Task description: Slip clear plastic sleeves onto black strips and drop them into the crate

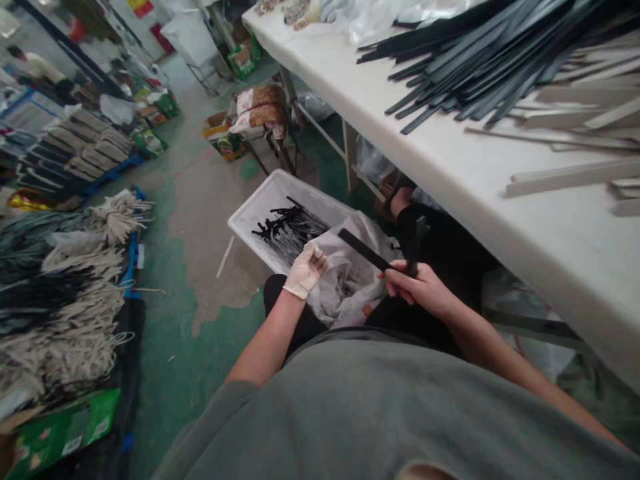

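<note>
My left hand (305, 270), in a whitish glove, is over the near side of a white plastic bin (250, 203). Its fingers are curled in, and whatever they may hold is too small to make out. My right hand (413, 283) is bare and closed around a flat black strip (365, 250), which points up and left toward the bin. A second dark piece (417, 247) stands up from the same hand, too blurred to name. Black and grey cut strips (290, 230) lie heaped in the bin. A whitish plastic bag (340, 273) sits between my legs, below both hands.
A white-topped table (450, 173) runs along my right, bearing black strips (460, 67) and beige strips (575, 173). Bundles of cords and strips (65, 313) lie low at the left. Ahead stands a stool with a patterned cushion (263, 107). A person (43, 70) bends at far left.
</note>
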`<state>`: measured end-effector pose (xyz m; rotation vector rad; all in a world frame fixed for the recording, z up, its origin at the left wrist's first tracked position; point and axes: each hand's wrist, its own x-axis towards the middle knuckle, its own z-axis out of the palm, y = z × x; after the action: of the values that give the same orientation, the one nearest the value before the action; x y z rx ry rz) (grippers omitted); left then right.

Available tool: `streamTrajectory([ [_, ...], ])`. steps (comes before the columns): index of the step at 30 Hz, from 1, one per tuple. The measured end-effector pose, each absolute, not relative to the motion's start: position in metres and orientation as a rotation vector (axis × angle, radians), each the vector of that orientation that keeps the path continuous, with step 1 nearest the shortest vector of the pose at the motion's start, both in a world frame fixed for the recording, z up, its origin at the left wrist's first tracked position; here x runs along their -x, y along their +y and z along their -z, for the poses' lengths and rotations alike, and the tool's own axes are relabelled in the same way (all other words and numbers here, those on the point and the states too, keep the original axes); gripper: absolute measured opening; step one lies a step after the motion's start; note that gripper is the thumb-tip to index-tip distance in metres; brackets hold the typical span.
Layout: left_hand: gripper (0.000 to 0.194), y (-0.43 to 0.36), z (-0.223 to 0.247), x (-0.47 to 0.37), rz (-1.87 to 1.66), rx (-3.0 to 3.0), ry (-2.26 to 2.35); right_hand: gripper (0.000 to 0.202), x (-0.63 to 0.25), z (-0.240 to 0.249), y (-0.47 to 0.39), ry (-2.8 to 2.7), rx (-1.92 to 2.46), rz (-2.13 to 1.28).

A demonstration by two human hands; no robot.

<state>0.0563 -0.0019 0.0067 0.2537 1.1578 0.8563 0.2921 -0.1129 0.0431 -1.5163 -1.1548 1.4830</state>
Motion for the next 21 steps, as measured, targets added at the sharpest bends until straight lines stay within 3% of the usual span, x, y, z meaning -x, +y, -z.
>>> streamTrajectory([
  [7, 0.017, -0.008, -0.007, -0.065, -0.878, -0.238, 1.054, 0.039, -0.286, -0.057, -0.139, -1.294, 1.568, -1.616],
  [14, 0.023, -0.018, -0.011, -0.07, -0.839, -0.185, 1.01, 0.037, -0.279, -0.046, -0.127, -1.271, 1.663, -1.493],
  [21, 0.014, -0.022, -0.003, -0.073, -0.934, -0.165, 0.936, 0.038, -0.277, -0.036, -0.127, -1.298, 1.724, -1.422],
])
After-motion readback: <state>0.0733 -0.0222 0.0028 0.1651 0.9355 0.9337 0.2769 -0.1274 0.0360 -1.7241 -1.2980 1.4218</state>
